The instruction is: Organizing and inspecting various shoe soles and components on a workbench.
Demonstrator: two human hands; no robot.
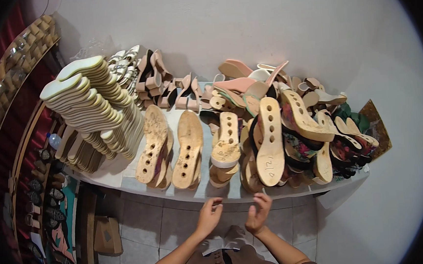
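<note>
In front of the table's near edge, my left hand [209, 217] hangs with nothing in it, its fingers loosely bent and thumb apart. Beside it my right hand [258, 214] is also bare, fingers spread and slightly curled. Neither touches the table [171, 124]. Closest to both is a stack of wooden soles [226, 150] with a white band across the heel. Right of that, a long wooden wedge sole [269, 142] with a row of holes lies on top of a pile. Two more stacks, a stained wooden sole [152, 141] and a paler wooden sole [188, 151], lie to the left.
Tall stacks of cream insoles [89, 106] fill the table's left end. Pink block-heel shoes [153, 72] and loose shoe parts [247, 80] lie along the wall. Flowered wedges [300, 143] crowd the right side. Shoe shelves [39, 193] and a cardboard box [107, 236] stand left.
</note>
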